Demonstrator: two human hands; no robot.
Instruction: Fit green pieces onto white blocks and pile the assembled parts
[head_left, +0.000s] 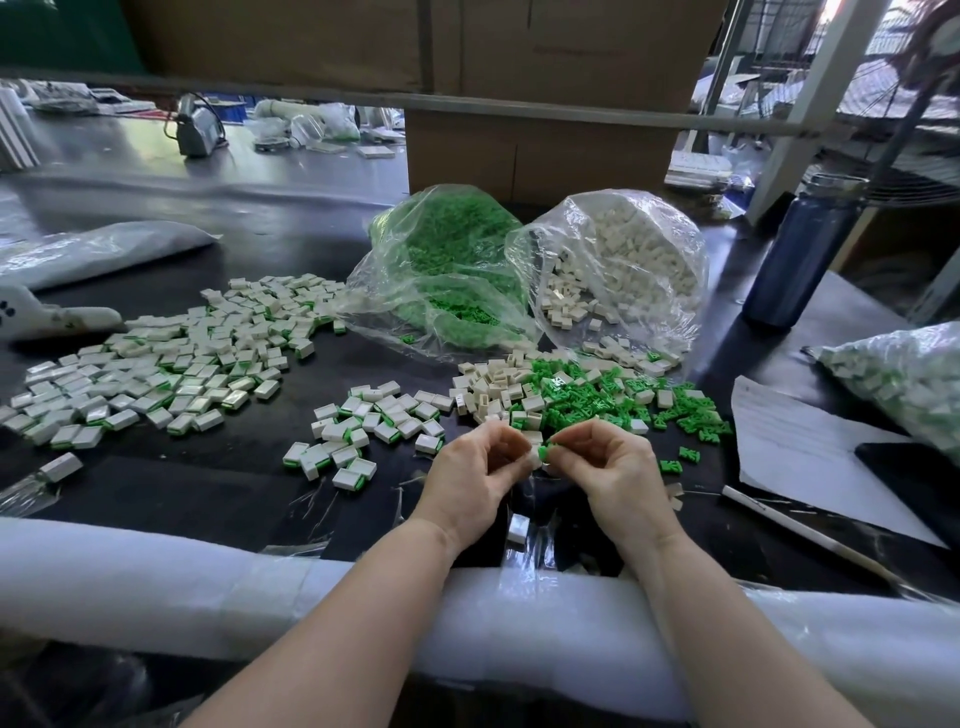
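No readable text anywhere — the sheet of paper (810, 452) at the table's right edge carries faint printed lines, too blurred to read; cardboard boxes (540, 156) show no legible marks.

We see a blue bottle (802, 249) at the right of the worktop (291, 228), cardboard boxes (535, 156) behind, a paper sheet (800, 447) and a white stick (795, 530) near the front edge.
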